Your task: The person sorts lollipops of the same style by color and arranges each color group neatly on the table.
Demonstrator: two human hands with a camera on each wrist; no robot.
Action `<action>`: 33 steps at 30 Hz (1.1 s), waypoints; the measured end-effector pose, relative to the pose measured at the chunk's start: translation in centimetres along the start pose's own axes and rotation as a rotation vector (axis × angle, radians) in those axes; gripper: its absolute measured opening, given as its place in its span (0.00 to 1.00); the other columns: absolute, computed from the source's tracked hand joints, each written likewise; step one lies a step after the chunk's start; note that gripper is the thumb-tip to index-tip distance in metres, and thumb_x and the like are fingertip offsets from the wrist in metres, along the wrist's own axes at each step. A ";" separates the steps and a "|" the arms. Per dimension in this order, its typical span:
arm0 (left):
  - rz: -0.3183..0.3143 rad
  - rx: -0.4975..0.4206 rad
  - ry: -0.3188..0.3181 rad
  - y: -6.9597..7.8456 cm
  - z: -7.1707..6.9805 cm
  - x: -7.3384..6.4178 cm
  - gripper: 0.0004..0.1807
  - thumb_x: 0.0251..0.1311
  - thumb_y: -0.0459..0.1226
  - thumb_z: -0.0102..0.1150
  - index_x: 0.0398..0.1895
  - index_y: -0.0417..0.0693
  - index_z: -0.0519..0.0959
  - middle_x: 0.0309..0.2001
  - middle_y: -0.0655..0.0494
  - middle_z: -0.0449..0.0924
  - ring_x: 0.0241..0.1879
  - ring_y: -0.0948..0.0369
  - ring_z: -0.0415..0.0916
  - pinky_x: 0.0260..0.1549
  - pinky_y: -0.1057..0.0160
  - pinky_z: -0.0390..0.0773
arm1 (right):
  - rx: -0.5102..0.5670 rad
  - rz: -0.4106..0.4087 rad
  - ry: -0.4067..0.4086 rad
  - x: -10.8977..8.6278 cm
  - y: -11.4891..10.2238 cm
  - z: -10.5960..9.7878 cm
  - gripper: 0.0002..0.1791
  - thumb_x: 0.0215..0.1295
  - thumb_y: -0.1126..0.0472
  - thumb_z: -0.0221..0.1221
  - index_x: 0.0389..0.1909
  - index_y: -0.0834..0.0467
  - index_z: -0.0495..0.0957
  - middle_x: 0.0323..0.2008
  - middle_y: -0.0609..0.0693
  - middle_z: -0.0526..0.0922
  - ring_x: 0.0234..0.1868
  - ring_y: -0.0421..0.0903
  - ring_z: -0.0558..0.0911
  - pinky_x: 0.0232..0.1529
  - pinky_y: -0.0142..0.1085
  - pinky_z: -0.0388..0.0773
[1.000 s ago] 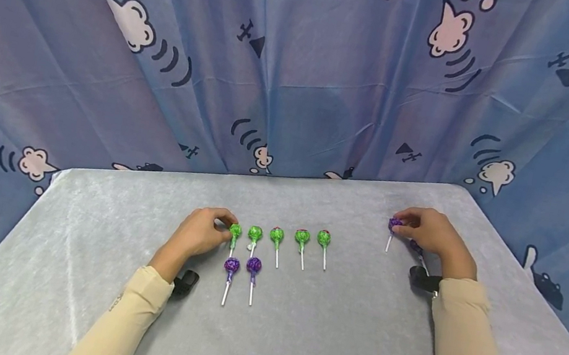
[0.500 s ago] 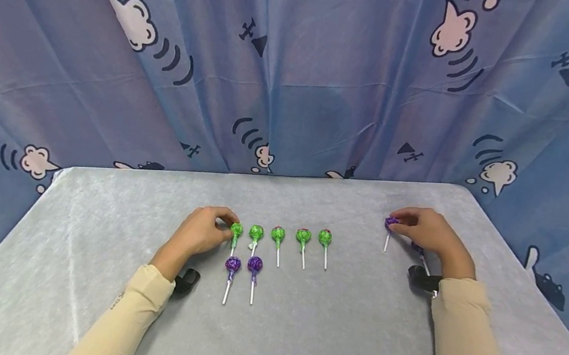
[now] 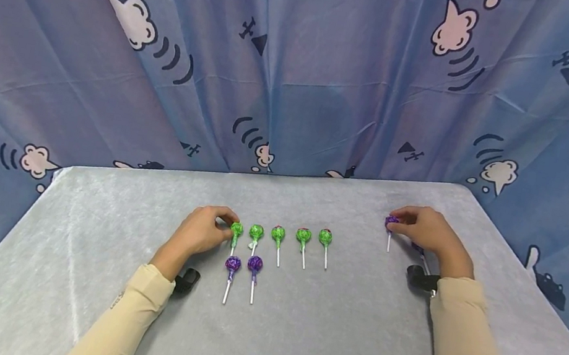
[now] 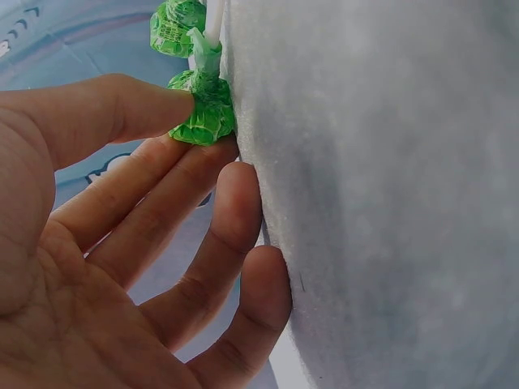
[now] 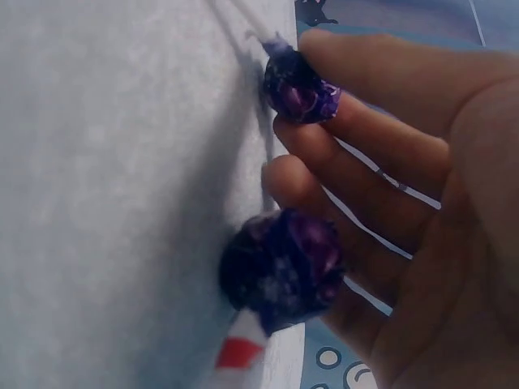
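Note:
My left hand (image 3: 199, 231) pinches the head of the leftmost green lollipop (image 3: 237, 229) between thumb and fingers; the left wrist view shows the thumb across its green wrapper (image 4: 203, 123). Off to the right, my right hand (image 3: 427, 231) holds a purple lollipop (image 3: 391, 220) by its head, the white stick pointing toward me. Another purple lollipop (image 5: 284, 267) lies under that hand near the wrist, partly hidden from the head camera. Just below the two leftmost green lollipops are two purple lollipops (image 3: 233, 264), sticks toward me.
More green lollipops (image 3: 303, 236) continue the row to the right of my left hand. A pale cloth (image 3: 326, 335) covers the table, and a blue patterned curtain (image 3: 323, 115) hangs behind its far edge. Each wrist carries a black camera (image 3: 421, 278).
The purple lollipop in my right hand has shifted slightly left, and its stick has swung a little. My left hand keeps its place on the green lollipop.

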State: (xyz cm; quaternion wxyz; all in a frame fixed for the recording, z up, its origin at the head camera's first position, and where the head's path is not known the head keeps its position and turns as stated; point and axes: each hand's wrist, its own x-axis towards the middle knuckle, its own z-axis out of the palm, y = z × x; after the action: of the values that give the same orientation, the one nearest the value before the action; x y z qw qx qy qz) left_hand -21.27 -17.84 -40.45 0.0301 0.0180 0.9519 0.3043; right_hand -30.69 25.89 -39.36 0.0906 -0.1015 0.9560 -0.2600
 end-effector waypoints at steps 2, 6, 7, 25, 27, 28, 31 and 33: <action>-0.002 -0.001 0.000 0.0 0.0 0.0 0.12 0.59 0.38 0.66 0.47 0.54 0.85 0.47 0.56 0.86 0.47 0.54 0.82 0.47 0.51 0.79 | 0.003 -0.010 0.007 0.0 0.0 -0.1 0.28 0.65 0.47 0.64 0.59 0.62 0.78 0.51 0.64 0.83 0.50 0.58 0.79 0.52 0.55 0.76; -0.002 0.000 -0.001 0.0 0.1 0.1 0.12 0.59 0.38 0.66 0.47 0.54 0.85 0.48 0.56 0.86 0.47 0.54 0.82 0.48 0.51 0.79 | 0.010 -0.008 0.014 -0.2 -0.2 -0.5 0.28 0.66 0.46 0.63 0.60 0.61 0.78 0.54 0.65 0.82 0.53 0.59 0.79 0.55 0.57 0.74; -0.003 0.000 -0.003 -0.1 0.1 0.1 0.12 0.59 0.38 0.66 0.47 0.54 0.85 0.48 0.56 0.86 0.48 0.54 0.82 0.48 0.51 0.79 | 0.012 -0.005 0.014 -0.2 -0.3 -0.6 0.28 0.66 0.46 0.63 0.60 0.60 0.78 0.54 0.64 0.82 0.53 0.59 0.79 0.55 0.56 0.75; 0.011 -0.015 -0.025 0.0 -0.3 -0.1 0.13 0.60 0.40 0.66 0.49 0.53 0.84 0.49 0.55 0.86 0.47 0.55 0.82 0.48 0.52 0.79 | 0.024 -0.053 0.017 -0.7 -2.8 -1.6 0.28 0.66 0.44 0.62 0.61 0.56 0.78 0.54 0.61 0.82 0.54 0.56 0.78 0.52 0.48 0.74; 0.017 -0.010 -0.021 0.0 -0.3 -0.1 0.13 0.60 0.40 0.67 0.48 0.53 0.85 0.49 0.55 0.86 0.47 0.55 0.82 0.48 0.52 0.79 | 0.020 -0.081 0.025 -0.8 -3.3 -1.6 0.27 0.66 0.46 0.63 0.60 0.57 0.79 0.52 0.61 0.83 0.54 0.56 0.79 0.53 0.49 0.74; 0.021 -0.009 -0.019 0.0 -0.3 -0.1 0.13 0.60 0.40 0.67 0.48 0.53 0.85 0.49 0.55 0.86 0.47 0.55 0.82 0.48 0.52 0.79 | 0.018 -0.089 0.025 -0.8 -3.6 -1.5 0.27 0.66 0.46 0.63 0.60 0.58 0.79 0.52 0.61 0.83 0.54 0.56 0.79 0.53 0.50 0.74; 0.029 -0.006 -0.006 -0.1 -0.2 -0.1 0.12 0.60 0.40 0.67 0.47 0.53 0.85 0.48 0.55 0.87 0.46 0.55 0.82 0.48 0.52 0.79 | 0.025 -0.100 0.023 -0.8 -4.3 -1.4 0.26 0.66 0.47 0.63 0.59 0.58 0.79 0.51 0.60 0.84 0.53 0.56 0.79 0.53 0.51 0.73; 0.033 -0.007 -0.006 -0.1 0.0 -0.1 0.12 0.60 0.41 0.67 0.47 0.54 0.85 0.48 0.55 0.87 0.46 0.55 0.82 0.48 0.52 0.79 | 0.035 -0.098 0.019 -0.9 -4.7 -1.3 0.26 0.66 0.47 0.64 0.59 0.57 0.79 0.51 0.59 0.84 0.53 0.55 0.78 0.53 0.51 0.73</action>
State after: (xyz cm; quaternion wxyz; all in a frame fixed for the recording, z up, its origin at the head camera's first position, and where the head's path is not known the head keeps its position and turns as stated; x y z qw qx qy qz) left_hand -21.19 -17.98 -40.51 0.0283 0.0345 0.9503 0.3080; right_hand -29.45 22.75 -35.72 0.0706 -0.1443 0.9460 -0.2817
